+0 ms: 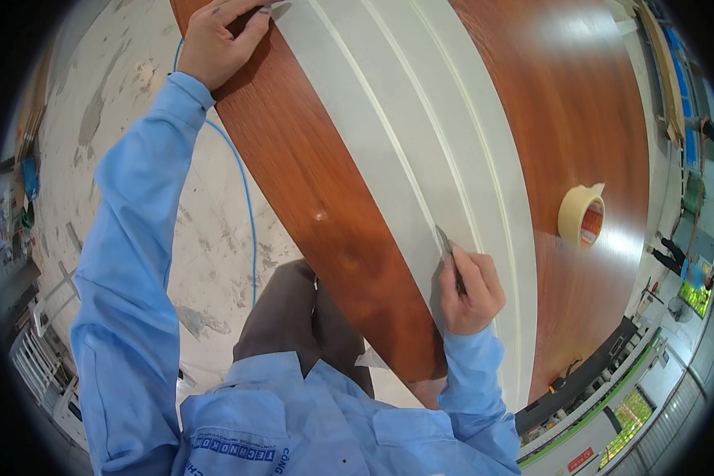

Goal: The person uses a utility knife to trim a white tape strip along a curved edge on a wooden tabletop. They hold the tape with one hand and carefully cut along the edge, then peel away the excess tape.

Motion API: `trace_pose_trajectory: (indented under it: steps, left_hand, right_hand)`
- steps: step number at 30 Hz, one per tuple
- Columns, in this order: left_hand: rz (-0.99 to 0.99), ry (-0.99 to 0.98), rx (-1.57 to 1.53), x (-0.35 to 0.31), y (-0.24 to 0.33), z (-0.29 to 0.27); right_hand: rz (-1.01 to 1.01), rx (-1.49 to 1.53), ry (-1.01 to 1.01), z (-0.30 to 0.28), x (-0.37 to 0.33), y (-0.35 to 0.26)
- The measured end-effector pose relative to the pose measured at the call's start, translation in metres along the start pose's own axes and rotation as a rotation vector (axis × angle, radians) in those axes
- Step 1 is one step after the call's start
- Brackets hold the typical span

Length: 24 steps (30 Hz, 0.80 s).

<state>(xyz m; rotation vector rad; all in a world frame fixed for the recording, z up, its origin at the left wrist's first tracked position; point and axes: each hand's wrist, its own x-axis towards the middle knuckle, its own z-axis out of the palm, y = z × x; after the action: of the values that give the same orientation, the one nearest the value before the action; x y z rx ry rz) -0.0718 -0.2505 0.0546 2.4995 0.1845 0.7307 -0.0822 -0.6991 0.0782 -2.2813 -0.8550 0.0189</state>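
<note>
A long wood-grain panel (309, 190) lies slantwise before me, with a broad grey-white band (420, 103) along its middle. Thin pale raised lines run lengthwise down that band. My right hand (472, 292) grips a small dark knife (445, 239), its pointed tip on the leftmost pale line. At the far left end, my left hand (218, 44) rests by the panel's edge with thumb and forefinger drawn together. A small greyish bit shows beside those fingertips, but the picture's edge cuts it off.
A roll of cream masking tape (581, 216) stands on the panel's right part. A blue hose (246, 198) trails over the stained floor (135, 87) at left. Equipment with a green edge (603, 412) stands beyond the lower right. Other people (681, 262) are far off at right.
</note>
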Motion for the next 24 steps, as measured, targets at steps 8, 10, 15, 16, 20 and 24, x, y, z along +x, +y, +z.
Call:
trace_pose_trajectory:
  steps: [8, 10, 15, 16, 20, 24]
  left_hand:
    - [-0.161, 0.292, 0.316, -0.061, 0.045, 0.015]
    - [-0.291, 0.354, 0.258, -0.105, 0.087, 0.029]
    - [-0.732, 0.397, -0.162, -0.134, 0.140, 0.066]
    - [-0.743, 0.422, -0.197, -0.133, 0.144, 0.069]
    - [-0.781, 0.388, -0.142, -0.129, 0.150, 0.067]
    - [-0.804, 0.378, -0.100, -0.129, 0.150, 0.067]
  right_hand:
    - [-0.065, 0.078, 0.071, 0.005, -0.002, 0.008]
    - [-0.098, 0.064, 0.083, 0.007, 0.003, 0.007]
    - [-0.078, 0.065, 0.046, 0.002, 0.001, 0.006]
    - [-0.085, 0.061, 0.046, 0.003, 0.001, 0.008]
    - [-0.092, 0.055, 0.067, 0.005, -0.002, 0.012]
    - [-0.094, 0.071, 0.082, 0.008, -0.003, 0.012]
